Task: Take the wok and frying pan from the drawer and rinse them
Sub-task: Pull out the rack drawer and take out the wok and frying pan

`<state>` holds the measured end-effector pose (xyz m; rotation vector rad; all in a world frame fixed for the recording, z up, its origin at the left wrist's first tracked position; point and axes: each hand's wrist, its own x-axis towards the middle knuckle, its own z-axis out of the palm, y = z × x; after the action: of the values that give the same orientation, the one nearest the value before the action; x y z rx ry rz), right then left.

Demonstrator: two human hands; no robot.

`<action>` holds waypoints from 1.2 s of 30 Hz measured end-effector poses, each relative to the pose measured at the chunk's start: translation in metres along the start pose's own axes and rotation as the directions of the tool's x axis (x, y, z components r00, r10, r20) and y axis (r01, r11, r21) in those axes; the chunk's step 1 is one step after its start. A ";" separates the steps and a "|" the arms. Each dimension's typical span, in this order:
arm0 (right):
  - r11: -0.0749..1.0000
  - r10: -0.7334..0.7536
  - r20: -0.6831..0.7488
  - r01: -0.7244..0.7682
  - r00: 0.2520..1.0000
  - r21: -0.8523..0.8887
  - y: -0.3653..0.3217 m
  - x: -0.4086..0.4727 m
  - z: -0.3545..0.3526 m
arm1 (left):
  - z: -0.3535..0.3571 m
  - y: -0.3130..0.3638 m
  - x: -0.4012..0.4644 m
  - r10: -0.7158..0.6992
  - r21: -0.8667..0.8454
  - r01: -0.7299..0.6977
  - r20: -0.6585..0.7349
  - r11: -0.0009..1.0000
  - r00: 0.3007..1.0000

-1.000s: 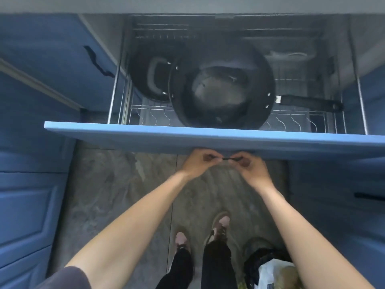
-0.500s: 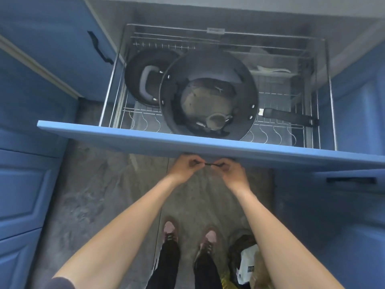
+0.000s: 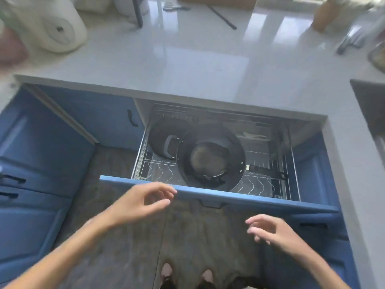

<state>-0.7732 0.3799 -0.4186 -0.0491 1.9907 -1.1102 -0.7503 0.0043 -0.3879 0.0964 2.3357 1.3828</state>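
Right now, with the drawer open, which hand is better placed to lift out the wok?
Probably the right hand. The wok has its long handle pointing to the drawer's right side, nearer that hand. The left hand hovers by the drawer front, opposite the handle. Both hands are empty.

Let go of the drawer handle (image 3: 210, 203); left hand (image 3: 140, 202) and right hand (image 3: 270, 231) now loose, apart, off the front.
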 end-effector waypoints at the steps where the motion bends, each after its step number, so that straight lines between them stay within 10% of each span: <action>1: 0.998 -0.054 -0.087 0.057 0.995 0.023 -0.017 -0.001 -0.022 | -0.025 0.010 0.013 0.011 0.032 -0.010 -0.037 0.999 0.999; 5: 0.982 -0.186 -0.330 0.159 0.925 -0.107 -0.061 0.051 -0.108 | -0.085 -0.009 0.113 -0.058 0.288 0.072 -0.059 0.955 0.997; 11: 0.862 0.003 -0.042 -0.024 0.999 -0.506 0.035 0.189 -0.152 | -0.060 -0.099 0.206 -0.259 0.425 0.254 -0.047 0.869 0.965; 15: 0.832 -0.002 -0.098 -0.052 0.995 -0.552 0.085 0.247 -0.151 | -0.052 -0.146 0.245 -0.237 0.483 0.245 -0.077 0.841 0.968; 20: 0.843 0.057 -0.046 -0.073 0.997 -0.534 0.106 0.282 -0.154 | -0.050 -0.160 0.257 -0.335 0.315 0.306 0.042 0.898 0.941; 36: 0.870 0.021 0.025 -0.006 0.999 -0.493 0.068 0.272 -0.175 | -0.073 -0.147 0.263 -0.286 0.182 0.315 -0.170 0.932 0.943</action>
<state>-1.0459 0.4324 -0.5974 -0.3183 2.1970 -0.5588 -0.9951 -0.0593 -0.5666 -0.2989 2.4769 1.0251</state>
